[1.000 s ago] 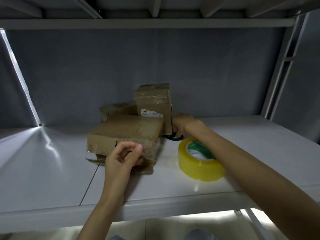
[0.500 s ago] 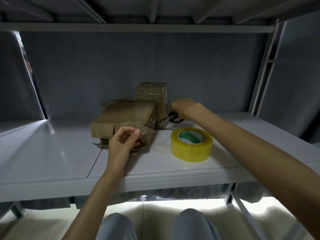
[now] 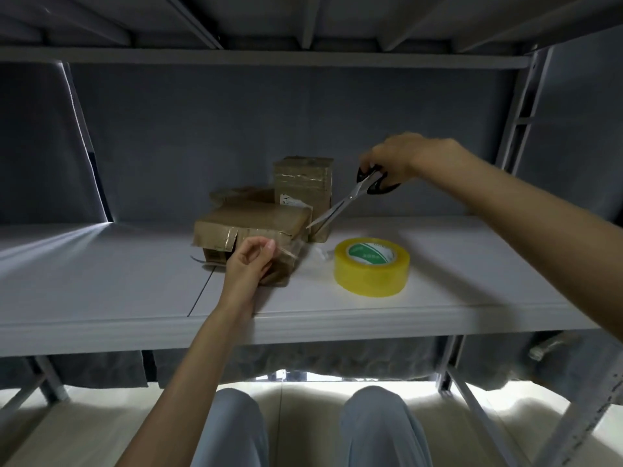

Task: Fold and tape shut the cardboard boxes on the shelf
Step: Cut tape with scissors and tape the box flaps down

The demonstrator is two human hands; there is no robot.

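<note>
Single head view, close, facing forward-down onto shelf from front.

Nothing legible anywhere. White label on the front of the tall box, print too small to read. Green and white core inside the tape roll, markings blurred beyond reading. Dark print low on the flat box, also unreadable.

Flat brown box at the front of the grey shelf, top flaps folded down and taped, tall taped box upright just behind it, third crumpled box behind left, yellow tape roll lying flat to the right
</note>
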